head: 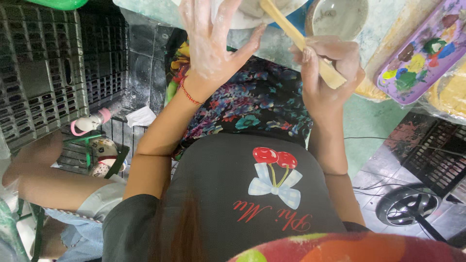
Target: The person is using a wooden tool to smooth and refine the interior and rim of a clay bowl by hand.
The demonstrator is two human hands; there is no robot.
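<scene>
We see the left hand (211,36) spread wide, fingers splayed against a white bowl (242,17) at the far edge of the surface (272,46), likely to steady it. The right hand (327,73) is wrapped tight around a flat wooden stick (296,39), whose far end meets the bowl's rim, angled as if to scrape. A grey bowl (340,17) stands just right, a purple paint palette (420,53) farther right.

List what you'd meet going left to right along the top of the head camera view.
Dark plastic crate → left hand, fingers spread on a white object → wooden stick held by the right hand → grey bowl → purple paint palette.
</scene>
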